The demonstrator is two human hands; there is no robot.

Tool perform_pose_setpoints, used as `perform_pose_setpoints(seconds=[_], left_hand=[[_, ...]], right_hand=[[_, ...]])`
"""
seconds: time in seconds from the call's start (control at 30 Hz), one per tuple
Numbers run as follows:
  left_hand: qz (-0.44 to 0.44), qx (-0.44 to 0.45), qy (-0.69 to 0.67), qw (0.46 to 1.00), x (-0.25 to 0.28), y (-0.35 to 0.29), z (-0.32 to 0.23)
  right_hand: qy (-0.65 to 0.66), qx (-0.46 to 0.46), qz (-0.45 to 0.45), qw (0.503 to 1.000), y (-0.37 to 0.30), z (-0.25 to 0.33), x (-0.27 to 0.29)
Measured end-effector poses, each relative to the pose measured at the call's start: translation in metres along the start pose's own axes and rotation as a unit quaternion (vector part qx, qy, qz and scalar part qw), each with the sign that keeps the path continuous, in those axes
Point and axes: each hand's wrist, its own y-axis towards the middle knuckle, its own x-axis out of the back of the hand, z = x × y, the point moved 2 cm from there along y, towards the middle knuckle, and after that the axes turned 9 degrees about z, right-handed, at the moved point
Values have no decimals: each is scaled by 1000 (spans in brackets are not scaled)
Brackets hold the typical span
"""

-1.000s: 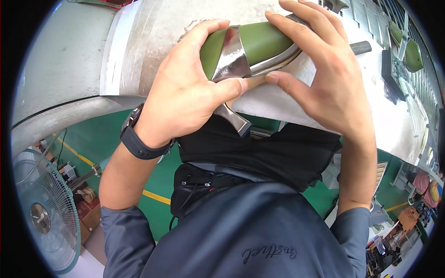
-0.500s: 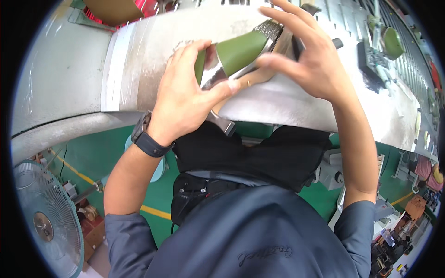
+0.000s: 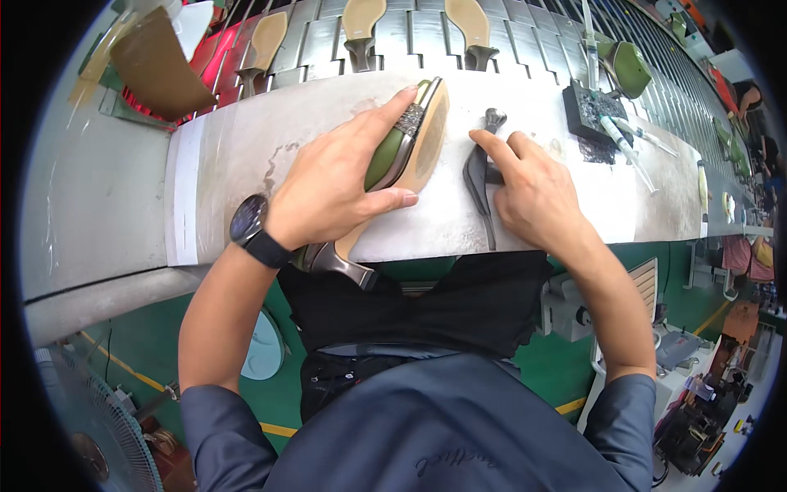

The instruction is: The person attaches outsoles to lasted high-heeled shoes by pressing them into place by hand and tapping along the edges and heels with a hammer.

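My left hand [image 3: 332,176] is closed round a green high-heeled shoe [image 3: 384,161] above the near part of the pale bench. The shoe is tipped on its side. Its tan sole [image 3: 428,143] faces right, and its toe end has a dark glittery band. The metallic heel [image 3: 343,264] hangs past the bench's front edge. My right hand [image 3: 537,184] has curled fingers round the short handle of a dark metal cobbler's hammer [image 3: 477,174], with the index finger stretched along its head. Much of the handle is hidden under the hand.
Several tan soles with heels [image 3: 361,25] lie on the slatted metal conveyor [image 3: 418,53] behind the bench. A black block [image 3: 586,111] with syringes [image 3: 627,148] stands at right, near another green shoe piece [image 3: 630,70]. A brown sheet [image 3: 156,61] sits far left; a fan [image 3: 90,426] stands lower left.
The shoe has turned in my left hand, so its sole faces right. My right hand has come away from the shoe and down onto the hammer. The view has shifted, showing more conveyor.
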Motion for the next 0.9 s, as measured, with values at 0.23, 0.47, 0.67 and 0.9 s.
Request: perform_pose_setpoints(seconds=[0.23,0.47,0.67,0.9], left_hand=[[5,-1,-35,999,2,2,1],[-1,-35,-38,999,1,7,3],[-1,-20,-26,999,2,6,6],[-2,-21,-37,999,3,5,6]], right_hand=[[505,-13,-87,859,6,21,9],[625,-32,-156,764,23,31,-3],[446,63,-72,890,31,33,26],[487,-13,-80,870,46,23,31]])
